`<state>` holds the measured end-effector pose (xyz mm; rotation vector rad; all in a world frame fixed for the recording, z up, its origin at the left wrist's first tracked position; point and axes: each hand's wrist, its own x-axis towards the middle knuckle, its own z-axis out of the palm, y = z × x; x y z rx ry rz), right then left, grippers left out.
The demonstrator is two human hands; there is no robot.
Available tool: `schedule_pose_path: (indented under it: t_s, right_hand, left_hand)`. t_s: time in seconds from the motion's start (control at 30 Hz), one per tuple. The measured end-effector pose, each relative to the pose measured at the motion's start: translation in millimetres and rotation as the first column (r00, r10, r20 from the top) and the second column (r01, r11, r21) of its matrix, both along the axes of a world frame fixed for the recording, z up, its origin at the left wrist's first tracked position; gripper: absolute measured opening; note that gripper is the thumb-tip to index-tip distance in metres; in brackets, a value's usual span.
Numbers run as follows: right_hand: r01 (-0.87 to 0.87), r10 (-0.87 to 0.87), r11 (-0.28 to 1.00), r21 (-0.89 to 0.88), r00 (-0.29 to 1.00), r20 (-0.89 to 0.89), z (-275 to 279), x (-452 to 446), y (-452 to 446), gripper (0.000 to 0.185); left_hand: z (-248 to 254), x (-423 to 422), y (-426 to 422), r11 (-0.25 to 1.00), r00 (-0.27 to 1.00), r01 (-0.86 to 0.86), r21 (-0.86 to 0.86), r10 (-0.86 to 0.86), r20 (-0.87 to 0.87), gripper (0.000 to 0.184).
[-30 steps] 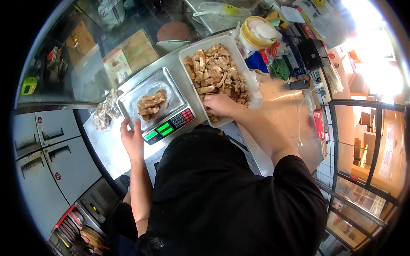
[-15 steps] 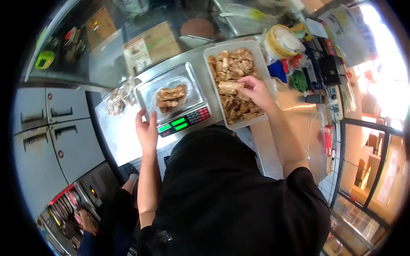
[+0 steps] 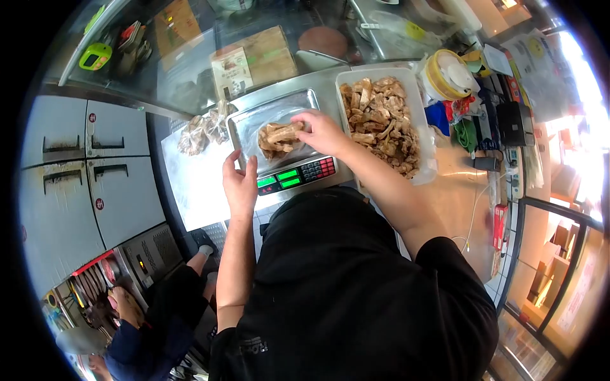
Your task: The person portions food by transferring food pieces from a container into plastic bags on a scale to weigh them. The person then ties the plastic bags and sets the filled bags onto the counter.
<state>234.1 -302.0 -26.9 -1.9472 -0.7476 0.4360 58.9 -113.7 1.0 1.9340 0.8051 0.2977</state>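
A digital scale (image 3: 295,176) with lit green displays stands on the counter, a metal tray (image 3: 244,130) on top. On that tray lies a small pile of brown meat pieces (image 3: 273,151) in clear plastic. Over the pile, my right hand (image 3: 319,132) pinches one piece of meat (image 3: 286,133). My left hand (image 3: 241,184) is at the scale's front left corner, fingers apart and holding nothing. To the right of the scale, a white plastic tub (image 3: 424,127) holds many more meat pieces (image 3: 381,124).
Knotted plastic bags of brown food (image 3: 204,132) lie left of the scale. A yellow-rimmed bucket (image 3: 450,75) stands beyond the tub. Glass runs along the far side, with a cardboard piece (image 3: 254,60) behind it. Another person (image 3: 162,317) is at the lower left, near a steel cabinet.
My right hand has moved left from the tub to above the scale, carrying a meat piece. My left hand stays by the scale's corner. The view has shifted slightly.
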Motion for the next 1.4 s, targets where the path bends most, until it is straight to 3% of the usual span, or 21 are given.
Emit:
schedule_pose_path:
  t_s: [0.27,0.3,0.43,0.77,0.87,0.97,1.03,1.1,1.17,1.23,1.27,1.4]
  right_hand:
    - [-0.055,0.056,0.998,-0.006,0.992,0.113,24,7,-19,0.037]
    - [-0.045,0.051,0.996,-0.074,0.995,0.088,28,10,-21,0.038]
    - [0.040,-0.040,0.999,-0.005,0.998,0.058,28,17,-30,0.039]
    - [0.126,-0.122,0.991,-0.051,0.989,0.081,32,17,-39,0.039]
    - [0.152,-0.141,0.984,-0.090,0.983,0.117,32,18,-40,0.040]
    - [0.178,-0.134,0.969,-0.172,0.961,0.240,30,20,-37,0.043]
    - [0.211,-0.105,0.945,-0.249,0.918,0.381,17,16,-25,0.043]
    - [0.168,-0.040,0.932,-0.322,0.929,0.368,9,13,-14,0.042]
    - [0.147,-0.006,0.924,-0.354,0.929,0.370,1,13,-1,0.036]
    - [0.169,-0.078,0.935,-0.311,0.955,0.285,-2,18,2,0.034]
    - [0.179,-0.110,0.940,-0.291,0.965,0.236,4,19,5,0.033]
    - [0.202,-0.192,0.976,-0.080,0.975,0.113,49,18,2,0.029]
  left_hand:
    - [-9,-6,2,0.999,0.999,-0.032,0.019,0.032,-0.001,0.048]
    - [-8,-6,2,0.999,0.999,-0.036,0.004,0.036,-0.014,0.048]
    - [-5,-3,0,0.999,0.999,-0.036,-0.004,0.036,0.001,0.049]
    - [-1,0,-2,0.999,0.999,-0.015,0.037,0.016,-0.041,0.050]
    - [-7,-1,-1,0.995,1.000,-0.011,0.099,0.013,-0.026,0.051]
    - [-4,-1,-4,0.932,0.999,0.040,0.361,-0.031,-0.028,0.050]
    - [-4,3,-10,0.915,0.992,0.080,0.395,-0.035,-0.120,0.047]
    - [-13,7,-11,0.900,0.987,0.122,0.418,-0.066,-0.146,0.038]
    - [-19,11,-6,0.968,0.994,0.083,0.238,-0.063,-0.091,0.032]
    - [-30,15,7,1.000,1.000,-0.003,0.013,0.003,0.010,0.022]
    - [2,21,1,0.974,0.994,-0.067,-0.219,0.084,0.070,0.017]
    - [47,24,15,0.842,0.965,-0.080,-0.534,0.199,0.170,0.015]
